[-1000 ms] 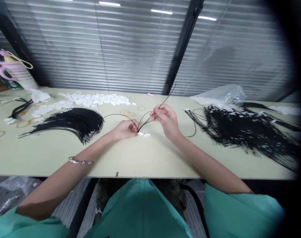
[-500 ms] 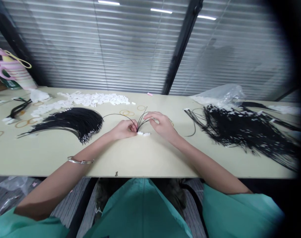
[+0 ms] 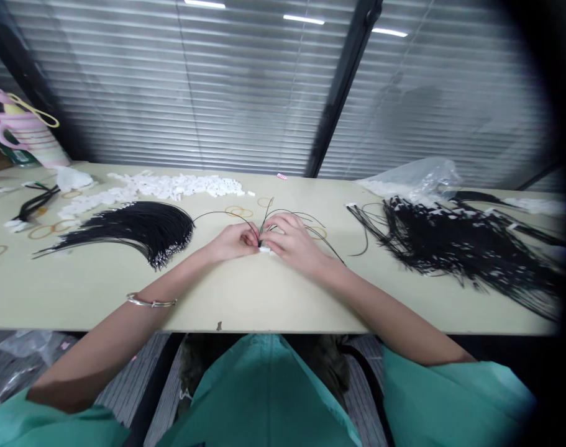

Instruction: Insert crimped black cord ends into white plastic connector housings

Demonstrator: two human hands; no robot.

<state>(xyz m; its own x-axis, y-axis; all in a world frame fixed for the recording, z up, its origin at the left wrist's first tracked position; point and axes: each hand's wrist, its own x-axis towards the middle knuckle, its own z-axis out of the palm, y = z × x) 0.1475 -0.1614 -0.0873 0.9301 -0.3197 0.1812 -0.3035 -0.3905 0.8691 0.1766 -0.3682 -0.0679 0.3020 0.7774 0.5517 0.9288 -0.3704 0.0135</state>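
Note:
In the middle of the table, my left hand (image 3: 236,241) is closed in a pinch around thin black wires (image 3: 266,210) near a white connector housing (image 3: 264,249). My right hand (image 3: 289,242) meets it from the other side, thumb and fingertips closed on the wires just above the housing. The wires fan up and to the right, past my right knuckles. One longer wire (image 3: 217,213) arcs left to a thick bundle of black wires (image 3: 133,230) with metal-tipped ends. What lies right between the fingertips is partly hidden.
White connector housings (image 3: 180,185) lie spread along the back left. At right is a pile of black wire harnesses (image 3: 464,242), with a clear plastic bag (image 3: 417,177) behind it. Rubber bands (image 3: 238,212) lie beyond my hands. A pink cup (image 3: 31,133) stands far left.
My right hand has moved left and down to the wires, its fingers closing on them beside my left hand. It now covers part of the white housings. My left hand has barely moved.

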